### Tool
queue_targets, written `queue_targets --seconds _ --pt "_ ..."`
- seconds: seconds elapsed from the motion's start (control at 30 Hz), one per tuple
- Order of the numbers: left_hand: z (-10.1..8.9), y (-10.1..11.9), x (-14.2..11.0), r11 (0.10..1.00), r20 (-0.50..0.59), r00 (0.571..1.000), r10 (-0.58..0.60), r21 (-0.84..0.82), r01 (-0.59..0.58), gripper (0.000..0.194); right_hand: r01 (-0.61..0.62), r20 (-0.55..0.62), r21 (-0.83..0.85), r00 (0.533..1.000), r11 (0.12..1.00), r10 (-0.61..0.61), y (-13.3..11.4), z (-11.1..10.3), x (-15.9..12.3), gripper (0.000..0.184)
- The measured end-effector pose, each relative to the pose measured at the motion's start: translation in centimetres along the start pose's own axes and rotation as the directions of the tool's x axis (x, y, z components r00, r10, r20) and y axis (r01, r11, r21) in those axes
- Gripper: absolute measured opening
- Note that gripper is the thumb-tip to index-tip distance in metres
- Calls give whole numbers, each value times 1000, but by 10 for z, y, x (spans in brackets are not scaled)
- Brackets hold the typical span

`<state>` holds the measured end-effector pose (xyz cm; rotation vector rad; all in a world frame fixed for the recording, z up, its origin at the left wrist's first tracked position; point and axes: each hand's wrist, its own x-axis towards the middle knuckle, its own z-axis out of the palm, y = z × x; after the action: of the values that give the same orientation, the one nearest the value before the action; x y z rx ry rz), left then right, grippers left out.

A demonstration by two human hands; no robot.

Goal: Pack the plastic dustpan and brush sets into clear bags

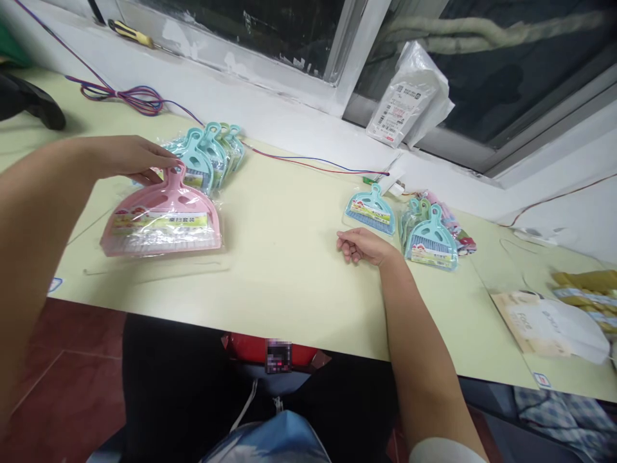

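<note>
My left hand (pixel 139 161) is closed on the handle of a pink dustpan-and-brush set (pixel 168 215) wrapped in clear plastic with a printed label. The set is upright at the left of the table, its pan towards me. Just behind it stands a row of blue and green wrapped dustpan sets (pixel 214 151). My right hand (pixel 359 246) lies on the table with its fingers curled and nothing seen in them. Close behind that hand is a blue dustpan set (pixel 371 209). To its right, more blue and green sets (pixel 431 241) lean together.
Coiled red and blue wire (pixel 139 99) runs along the wall at the back. A white plastic package (pixel 405 103) leans on the window ledge, where a screwdriver (pixel 132 33) also lies. Patterned cloth (pixel 446 215) sits behind the right-hand sets. A face mask packet (pixel 527 321) lies far right.
</note>
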<state>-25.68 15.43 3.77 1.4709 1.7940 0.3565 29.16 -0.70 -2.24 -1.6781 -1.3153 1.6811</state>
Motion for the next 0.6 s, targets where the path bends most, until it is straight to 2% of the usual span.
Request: queue_targets --seconds 0.07,0.13,0.3,0.47,0.6 --pt "1 4 0 1000 0 1000 26 -3 -26 32 0 2 1 1000 1000 0 0 0 0 34" --pt "12 18 1 998 29 997 67 8 -67 32 1 2 3 1000 1000 -1 1 0 1 34" --pt "60 78 14 978 43 978 206 11 -207 26 9 -1 14 1000 1000 -9 1 0 1 36" --pt "104 138 57 943 92 939 330 8 -333 25 8 -10 23 1000 1000 -8 -1 1 -1 37" --pt "124 173 104 933 54 936 347 84 -351 27 8 -18 36 1000 999 -7 -4 2 -1 37"
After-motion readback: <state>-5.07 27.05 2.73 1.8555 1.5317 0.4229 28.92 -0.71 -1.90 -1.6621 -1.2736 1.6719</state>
